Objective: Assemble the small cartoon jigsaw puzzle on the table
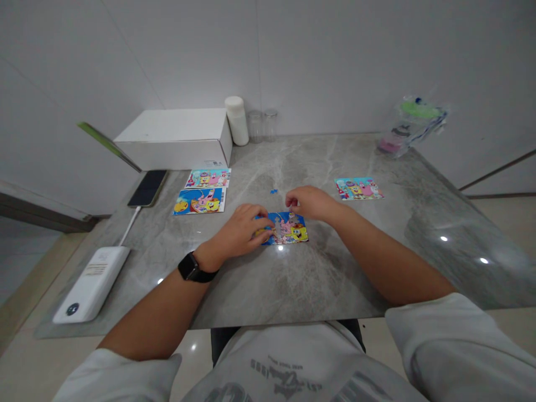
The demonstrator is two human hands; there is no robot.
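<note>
A small cartoon jigsaw puzzle [298,233] lies flat on the table in front of me, with grey gaps showing in its picture. My left hand [247,230] rests on its left part, thumb and fingers apart, covering that side. At the upper right edge of the puzzle, my right hand [309,203] has its fingers curled in a pinch. Whatever is between those fingertips is too small to make out. Just beyond the puzzle lie small blue puzzle pieces [273,191].
Cartoon picture cards [201,201] lie to the left, and another card [359,188] to the right. Behind stand a white box [176,139], a white bottle [237,123], two glasses [270,125] and a plastic bag [412,128]. A phone [148,187] is cabled to a white power bank [92,285].
</note>
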